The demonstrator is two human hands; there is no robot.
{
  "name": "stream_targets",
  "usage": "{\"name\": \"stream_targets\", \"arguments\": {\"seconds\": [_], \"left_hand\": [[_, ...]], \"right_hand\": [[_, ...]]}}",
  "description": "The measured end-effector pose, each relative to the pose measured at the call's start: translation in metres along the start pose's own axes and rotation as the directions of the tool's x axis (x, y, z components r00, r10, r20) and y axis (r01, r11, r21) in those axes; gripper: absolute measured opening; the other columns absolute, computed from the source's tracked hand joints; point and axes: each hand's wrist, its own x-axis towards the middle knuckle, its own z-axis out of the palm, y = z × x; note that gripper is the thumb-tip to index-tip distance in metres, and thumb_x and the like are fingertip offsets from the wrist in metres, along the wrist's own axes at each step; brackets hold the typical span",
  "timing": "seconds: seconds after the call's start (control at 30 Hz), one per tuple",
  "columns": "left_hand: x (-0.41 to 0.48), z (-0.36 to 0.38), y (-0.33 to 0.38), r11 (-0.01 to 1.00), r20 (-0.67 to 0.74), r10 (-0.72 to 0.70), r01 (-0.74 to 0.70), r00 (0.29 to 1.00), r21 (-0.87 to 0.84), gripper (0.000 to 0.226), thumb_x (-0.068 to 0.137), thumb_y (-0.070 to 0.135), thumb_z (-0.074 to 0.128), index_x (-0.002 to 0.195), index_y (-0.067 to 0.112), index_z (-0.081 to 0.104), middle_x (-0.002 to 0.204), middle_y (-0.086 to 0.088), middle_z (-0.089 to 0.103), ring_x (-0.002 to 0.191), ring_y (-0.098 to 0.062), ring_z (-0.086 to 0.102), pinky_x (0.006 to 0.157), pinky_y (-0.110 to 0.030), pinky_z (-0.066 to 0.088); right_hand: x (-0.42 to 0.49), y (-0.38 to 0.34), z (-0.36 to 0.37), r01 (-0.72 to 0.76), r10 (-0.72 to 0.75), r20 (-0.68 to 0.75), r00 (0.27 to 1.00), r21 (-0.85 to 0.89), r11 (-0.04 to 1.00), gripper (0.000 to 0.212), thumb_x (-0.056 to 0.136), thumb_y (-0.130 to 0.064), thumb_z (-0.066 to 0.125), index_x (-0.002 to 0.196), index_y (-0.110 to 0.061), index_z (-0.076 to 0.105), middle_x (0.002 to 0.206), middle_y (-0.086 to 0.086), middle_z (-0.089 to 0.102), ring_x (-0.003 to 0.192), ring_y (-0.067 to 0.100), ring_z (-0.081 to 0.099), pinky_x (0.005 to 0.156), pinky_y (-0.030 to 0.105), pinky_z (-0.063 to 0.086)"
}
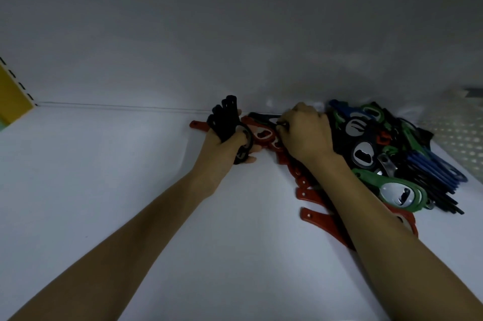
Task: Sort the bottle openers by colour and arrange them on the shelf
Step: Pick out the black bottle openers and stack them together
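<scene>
Your right forearm (379, 216) covers part of the flat red openers (313, 197) on the white shelf (104, 176). Your left hand (222, 148) grips a bunch of black openers (224, 116); the fingers of your right hand (305, 132), mostly hidden, pinch one black opener (261, 116) beside the dim mixed pile (392, 163).
</scene>
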Motion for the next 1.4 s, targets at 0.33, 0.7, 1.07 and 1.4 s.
{"name": "stream_targets", "arguments": {"seconds": [0.33,0.7,1.07,1.4], "left_hand": [[0.004,-0.003,0.001,0.994,-0.030,-0.031,0.028,0.999,-0.108,0.025,0.092,0.031,0.053,0.115,0.022,0.058,0.110,-0.006,0.067,0.090,-0.014,0.069,0.066,-0.029,0.057],[0.007,-0.009,-0.003,0.987,-0.029,0.114,-0.116,0.993,-0.107,0.019,0.094,0.013,0.054,0.111,0.015,0.060,0.100,-0.003,0.070,0.097,-0.017,0.067,0.082,-0.033,0.055],[0.003,-0.008,-0.018,0.740,0.096,0.423,-0.405,0.901,0.536,0.026,0.078,0.015,0.065,0.101,0.024,0.056,0.082,0.024,0.057,0.079,0.020,0.056,0.065,0.000,0.042],[0.005,-0.001,-0.022,0.624,0.179,0.356,-0.375,0.917,0.685,0.046,0.076,0.016,0.073,0.119,0.012,0.056,0.094,0.010,0.061,0.086,-0.004,0.059,0.072,-0.013,0.049]], "right_hand": [[-0.022,-0.039,-0.024,0.191,0.042,-0.349,0.936,0.607,0.771,0.017,0.093,-0.017,0.058,0.098,-0.007,0.071,0.083,0.002,0.072,0.067,0.012,0.065,0.060,0.032,0.055],[-0.033,-0.063,-0.026,0.121,0.046,-0.158,0.986,0.885,0.450,0.021,0.086,-0.018,0.054,0.098,-0.004,0.064,0.096,0.008,0.067,0.087,0.019,0.065,0.075,0.041,0.055],[-0.034,-0.066,-0.016,-0.058,-0.062,0.094,0.994,0.901,0.430,0.011,0.091,-0.023,0.062,0.079,-0.025,0.060,0.071,-0.012,0.062,0.071,0.003,0.062,0.065,0.019,0.050],[-0.014,-0.070,-0.019,-0.336,0.047,0.334,0.942,0.922,0.192,0.017,0.091,-0.020,0.062,0.106,-0.018,0.069,0.088,-0.008,0.069,0.076,-0.008,0.064,0.065,0.002,0.047]]}}
